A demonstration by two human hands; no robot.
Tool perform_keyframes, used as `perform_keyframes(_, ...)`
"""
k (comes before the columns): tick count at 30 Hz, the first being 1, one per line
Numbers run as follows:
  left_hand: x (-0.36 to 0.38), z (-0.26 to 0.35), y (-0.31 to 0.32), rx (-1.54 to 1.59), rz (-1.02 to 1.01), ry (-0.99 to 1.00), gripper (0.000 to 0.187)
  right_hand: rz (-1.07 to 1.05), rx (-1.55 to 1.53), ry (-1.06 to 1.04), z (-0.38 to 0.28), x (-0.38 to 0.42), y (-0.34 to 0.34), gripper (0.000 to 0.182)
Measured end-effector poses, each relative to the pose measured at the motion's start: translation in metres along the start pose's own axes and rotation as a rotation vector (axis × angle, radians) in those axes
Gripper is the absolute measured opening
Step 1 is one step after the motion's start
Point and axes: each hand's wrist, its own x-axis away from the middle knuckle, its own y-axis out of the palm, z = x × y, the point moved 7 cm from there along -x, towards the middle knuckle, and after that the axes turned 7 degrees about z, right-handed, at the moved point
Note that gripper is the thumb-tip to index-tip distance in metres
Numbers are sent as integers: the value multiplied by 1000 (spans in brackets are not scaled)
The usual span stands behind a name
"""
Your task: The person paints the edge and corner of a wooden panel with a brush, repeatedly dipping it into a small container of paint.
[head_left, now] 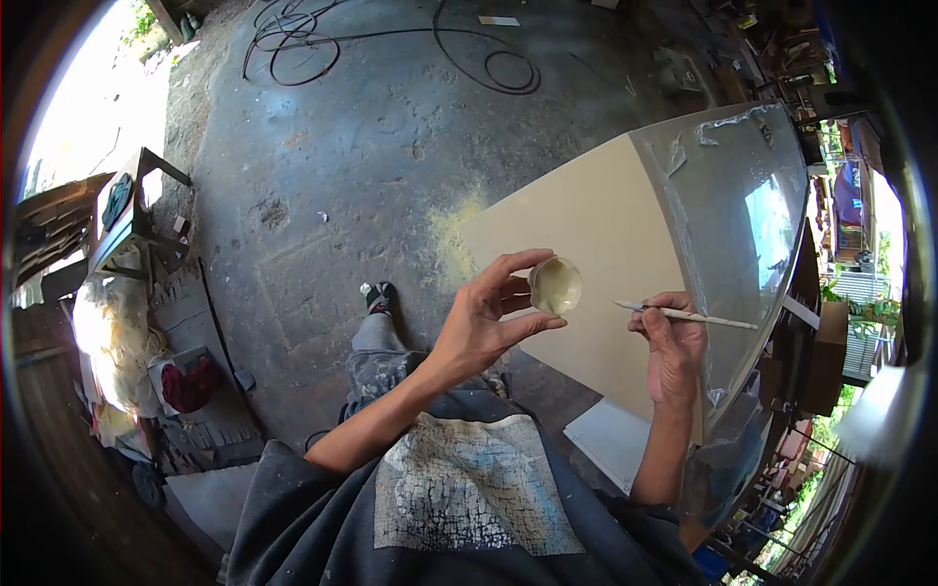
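Note:
My left hand is wrapped round a small cup with pale cream liquid in it, thumb and fingers on its sides. To its right, my right hand pinches a thin, pale-stained brush, whose tip points left toward the cup without touching it. Below both hands lies a large beige panel, which joins a glossy, glass-like surface with clear plastic film along its edges.
Coiled hoses lie on the concrete floor at the top. Yellow powder marks the floor by the panel. A small table and a dark red cloth are at the left. White sheets sit below the panel.

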Motion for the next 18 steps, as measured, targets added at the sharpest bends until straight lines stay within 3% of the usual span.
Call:
perform_keyframes(7, 0, 3, -12, -38, -30, 1, 71, 77, 307, -437, -65, -57, 8, 14)
perform_keyframes(18, 1, 9, -39, -86, 61, 38, 67, -13, 737, -527, -74, -136, 46, 16)
